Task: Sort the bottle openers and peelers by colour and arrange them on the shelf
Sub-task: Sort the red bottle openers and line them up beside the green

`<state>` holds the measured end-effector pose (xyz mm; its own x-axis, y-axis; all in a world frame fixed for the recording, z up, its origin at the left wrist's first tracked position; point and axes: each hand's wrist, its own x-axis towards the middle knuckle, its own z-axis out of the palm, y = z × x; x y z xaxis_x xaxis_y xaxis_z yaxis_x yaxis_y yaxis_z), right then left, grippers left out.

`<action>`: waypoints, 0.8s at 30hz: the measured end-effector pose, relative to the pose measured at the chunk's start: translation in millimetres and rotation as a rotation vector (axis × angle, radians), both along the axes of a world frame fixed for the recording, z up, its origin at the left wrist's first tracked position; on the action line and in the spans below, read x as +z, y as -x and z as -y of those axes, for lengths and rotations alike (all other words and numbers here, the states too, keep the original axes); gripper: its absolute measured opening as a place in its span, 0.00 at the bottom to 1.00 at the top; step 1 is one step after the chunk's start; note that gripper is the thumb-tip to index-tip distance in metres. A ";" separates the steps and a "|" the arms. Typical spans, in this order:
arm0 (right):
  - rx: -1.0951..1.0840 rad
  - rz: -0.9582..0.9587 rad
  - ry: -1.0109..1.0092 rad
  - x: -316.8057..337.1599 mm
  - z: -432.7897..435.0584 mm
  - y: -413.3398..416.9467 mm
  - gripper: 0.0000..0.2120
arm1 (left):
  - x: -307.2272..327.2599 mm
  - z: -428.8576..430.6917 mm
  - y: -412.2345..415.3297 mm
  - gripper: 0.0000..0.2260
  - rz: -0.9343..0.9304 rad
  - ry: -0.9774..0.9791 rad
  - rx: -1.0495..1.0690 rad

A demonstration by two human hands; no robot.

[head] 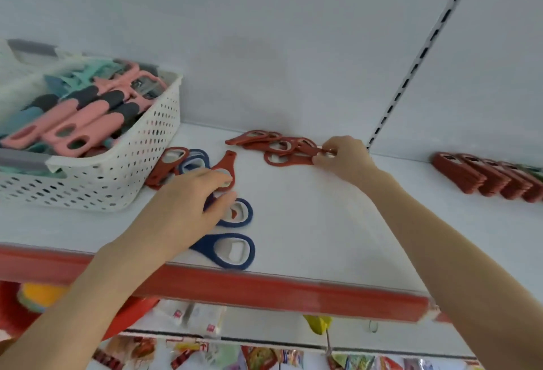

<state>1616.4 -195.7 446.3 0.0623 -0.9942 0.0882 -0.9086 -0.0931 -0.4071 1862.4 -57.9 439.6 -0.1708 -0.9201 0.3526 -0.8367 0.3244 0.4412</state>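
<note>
1. Below both forearms, hanging packets (264,355) fill the lower level; they are too blurred to identify.
2. The shelf (323,222) has a red front strip (264,287), which both forearms cross.
3. The front blue opener (226,249) lies flat just behind the strip, beside the left wrist.
4. The second blue opener (239,214) lies just beyond it. The left thumb rests at its rim and the palm covers its handle end.
5. The left hand (188,205) is spread wide with its fingers fairly straight, gripping nothing. Its fingertips lie on the ring end of the lone red opener (224,164), hiding part of the ring.
6. To the left of the left fingertips, a red and blue pair (176,164) overlaps, touching the white perforated basket (132,164).
7. The basket stands further left of the left hand and holds pink peelers (88,117) over teal ones.
8. The right hand (343,158), well apart from the left and further back, pinches the pinched red opener (308,150) by its handle between thumb and fingertips.
9. That opener lies on the red pile (273,146), just left of the right hand, near the back panel (264,46).
10. To the right of the right hand, well apart, a red row (482,175) stands on edge.
11. A slotted upright (411,69) rises behind the right hand.
</note>
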 end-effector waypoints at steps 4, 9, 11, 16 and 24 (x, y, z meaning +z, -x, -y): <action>0.069 0.094 0.059 12.1 -34.8 -4.2 0.07 | 5.9 19.4 0.8 0.17 -0.170 0.016 -0.019; 0.343 0.177 -0.106 30.4 -81.4 -38.1 0.16 | 11.1 37.1 16.9 0.23 -0.295 -0.267 -0.098; 0.429 0.183 -0.137 33.0 -83.9 -46.9 0.16 | 10.8 38.1 18.6 0.16 -0.361 -0.412 -0.164; 0.382 0.301 -0.167 25.2 -46.6 -46.2 0.10 | 8.2 31.4 4.1 0.04 -0.545 -0.523 -0.117; 0.067 -0.079 -0.150 -11.9 23.6 -28.0 0.21 | 16.4 21.9 4.1 0.11 -1.029 -0.629 -0.037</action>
<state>1644.4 -219.3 434.3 0.1298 -0.9892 -0.0681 -0.9321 -0.0983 -0.3486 1858.3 -79.8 456.0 -0.1032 -0.9801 -0.1694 0.0051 -0.1708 0.9853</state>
